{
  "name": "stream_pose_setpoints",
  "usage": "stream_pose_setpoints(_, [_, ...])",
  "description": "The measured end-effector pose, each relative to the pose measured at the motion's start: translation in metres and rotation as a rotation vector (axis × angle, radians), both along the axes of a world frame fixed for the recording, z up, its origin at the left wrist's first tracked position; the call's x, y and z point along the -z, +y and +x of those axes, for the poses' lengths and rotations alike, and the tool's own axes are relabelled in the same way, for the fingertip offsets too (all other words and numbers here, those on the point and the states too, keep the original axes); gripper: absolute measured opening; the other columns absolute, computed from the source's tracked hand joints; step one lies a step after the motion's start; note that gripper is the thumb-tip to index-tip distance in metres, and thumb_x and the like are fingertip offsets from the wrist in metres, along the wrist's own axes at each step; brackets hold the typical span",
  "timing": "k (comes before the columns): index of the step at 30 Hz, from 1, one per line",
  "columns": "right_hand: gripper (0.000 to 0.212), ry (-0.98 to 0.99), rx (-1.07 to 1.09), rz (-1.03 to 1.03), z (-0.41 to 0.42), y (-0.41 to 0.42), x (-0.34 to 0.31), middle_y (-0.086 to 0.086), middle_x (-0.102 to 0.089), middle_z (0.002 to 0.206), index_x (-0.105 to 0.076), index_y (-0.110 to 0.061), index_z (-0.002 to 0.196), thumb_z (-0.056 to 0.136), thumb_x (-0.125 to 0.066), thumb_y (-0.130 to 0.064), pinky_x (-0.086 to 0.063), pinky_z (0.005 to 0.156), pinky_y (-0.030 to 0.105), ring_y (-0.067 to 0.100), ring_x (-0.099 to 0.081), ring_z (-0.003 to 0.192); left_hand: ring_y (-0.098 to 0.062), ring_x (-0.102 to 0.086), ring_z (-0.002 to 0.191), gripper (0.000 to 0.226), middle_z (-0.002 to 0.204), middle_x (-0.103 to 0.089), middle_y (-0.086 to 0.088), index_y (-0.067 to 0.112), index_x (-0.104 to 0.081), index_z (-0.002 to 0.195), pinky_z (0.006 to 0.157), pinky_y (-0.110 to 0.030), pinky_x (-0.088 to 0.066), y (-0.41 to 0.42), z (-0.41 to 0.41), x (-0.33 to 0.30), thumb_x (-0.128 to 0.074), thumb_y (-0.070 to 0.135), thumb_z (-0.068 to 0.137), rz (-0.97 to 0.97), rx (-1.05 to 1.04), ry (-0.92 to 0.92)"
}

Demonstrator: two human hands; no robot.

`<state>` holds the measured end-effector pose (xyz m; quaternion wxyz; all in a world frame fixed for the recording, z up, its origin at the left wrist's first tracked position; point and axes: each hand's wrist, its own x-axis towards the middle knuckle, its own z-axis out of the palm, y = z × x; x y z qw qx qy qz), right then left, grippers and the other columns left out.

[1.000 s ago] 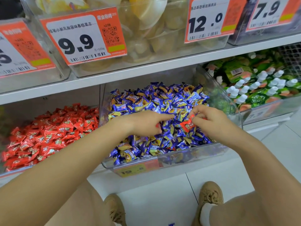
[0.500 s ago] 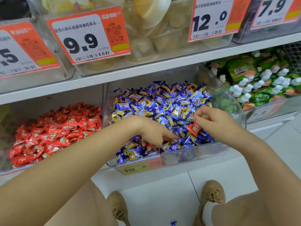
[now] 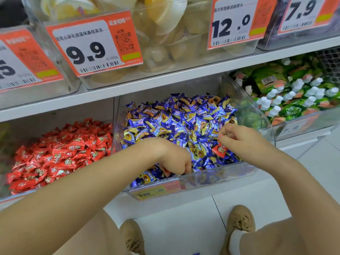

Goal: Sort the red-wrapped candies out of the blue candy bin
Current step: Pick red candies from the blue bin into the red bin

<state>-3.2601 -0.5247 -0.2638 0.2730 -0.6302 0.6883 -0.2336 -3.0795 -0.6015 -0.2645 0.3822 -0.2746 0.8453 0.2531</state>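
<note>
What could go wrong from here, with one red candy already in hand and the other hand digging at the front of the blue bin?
1. The right hand pinches the red candy only by a wrapper end, so it might drop back among the blue candies.
2. The left hand digs beside the bin's low front wall; blue candies could spill over it.

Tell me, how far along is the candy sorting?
Midway, it seems. Done: no loose red shows on the blue pile's surface. In hand: the right hand pinches a red-wrapped candy above the blue candy bin; the left hand digs at the front, where some red shows under its fingers. Left: carrying these to the red bin.
</note>
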Motion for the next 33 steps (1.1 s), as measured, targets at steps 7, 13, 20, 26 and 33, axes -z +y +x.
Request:
stream_pose_setpoints(7, [0.014, -0.033, 0.021, -0.011, -0.004, 0.001, 0.002, -0.006, -0.046, 0.047, -0.056, -0.022, 0.077, 0.09, -0.051, -0.024, -0.034, 0.056, 0.03, 0.011, -0.041, 0.049, 0.001, -0.056, 0.053, 0.069, 0.116, -0.054, 0.011, 0.039, -0.025, 0.148, 0.056, -0.024, -0.052, -0.015, 0.004, -0.017, -0.036, 0.001, 0.092, -0.174, -0.2, 0.288])
stream_pose_setpoints(13, [0.017, -0.005, 0.019, 0.015, -0.004, 0.0, -0.002, -0.003, -0.049, 0.052, -0.06, -0.022, 0.081, 0.091, -0.046, -0.025, -0.033, 0.052, 0.028, 0.014, -0.043, 0.05, 0.019, -0.052, 0.069, 0.022, 0.075, -0.055, 0.032, 0.029, -0.071, 0.11, 0.063, -0.007, -0.038, -0.019, 0.021, -0.027, -0.057, 0.025, 0.094, -0.291, -0.142, 0.446])
stream_pose_setpoints(20, [0.03, 0.097, 0.045, -0.028, 0.006, 0.0, -0.002, -0.013, -0.053, 0.061, -0.058, -0.02, 0.076, 0.086, -0.06, -0.048, -0.035, 0.055, 0.024, 0.003, -0.049, 0.063, -0.019, -0.053, 0.069, 0.039, 0.068, -0.054, 0.004, 0.016, -0.062, 0.087, 0.048, -0.027, -0.031, 0.005, -0.007, 0.007, -0.054, 0.055, 0.088, -0.662, 0.155, 0.242])
stream_pose_setpoints(26, [0.032, 0.115, 0.016, -0.025, 0.006, 0.001, -0.001, -0.007, -0.054, 0.064, -0.056, -0.021, 0.073, 0.081, -0.065, -0.051, -0.038, 0.057, 0.026, 0.006, -0.049, 0.063, -0.024, -0.049, 0.069, 0.026, 0.068, -0.043, 0.001, 0.013, -0.058, 0.095, 0.05, -0.028, -0.03, 0.011, -0.021, 0.028, -0.054, 0.038, 0.09, -0.703, 0.151, 0.255])
stream_pose_setpoints(33, [0.013, 0.032, 0.061, -0.058, 0.008, -0.001, -0.005, -0.002, -0.063, 0.068, -0.054, -0.024, 0.074, 0.078, -0.065, -0.018, -0.051, 0.065, 0.031, 0.017, -0.062, 0.063, -0.008, -0.051, 0.075, 0.025, 0.079, -0.06, 0.013, 0.029, -0.064, 0.09, 0.057, -0.024, -0.033, 0.004, 0.019, 0.003, -0.062, 0.053, 0.084, -0.6, -0.209, 0.508])
